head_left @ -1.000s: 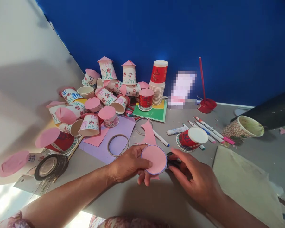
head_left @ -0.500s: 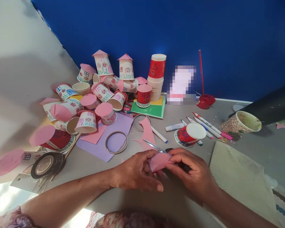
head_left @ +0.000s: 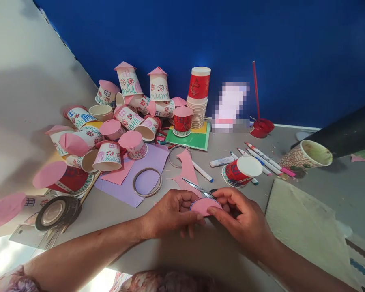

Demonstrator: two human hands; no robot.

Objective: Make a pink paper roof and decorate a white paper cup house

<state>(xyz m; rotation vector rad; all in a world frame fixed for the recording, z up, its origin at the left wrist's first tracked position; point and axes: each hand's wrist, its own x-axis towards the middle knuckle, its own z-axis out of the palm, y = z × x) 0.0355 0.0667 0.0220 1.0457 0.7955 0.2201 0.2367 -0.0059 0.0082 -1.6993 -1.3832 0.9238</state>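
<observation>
Holding: both hands pinched one pink paper circle (head_left: pixel 204 205) low over the grey table (head_left: pixel 176 255), bending it between them.
Left hand (head_left: pixel 173 213): fingers closed on the circle's left edge, steadying it.
Right hand (head_left: pixel 240 217): thumb and forefinger gripped the right edge.
Scissors (head_left: pixel 197 187): lay just behind the circle, within reach.
Ring (head_left: pixel 147 182): rested on purple paper (head_left: pixel 130 192) nearby.
</observation>
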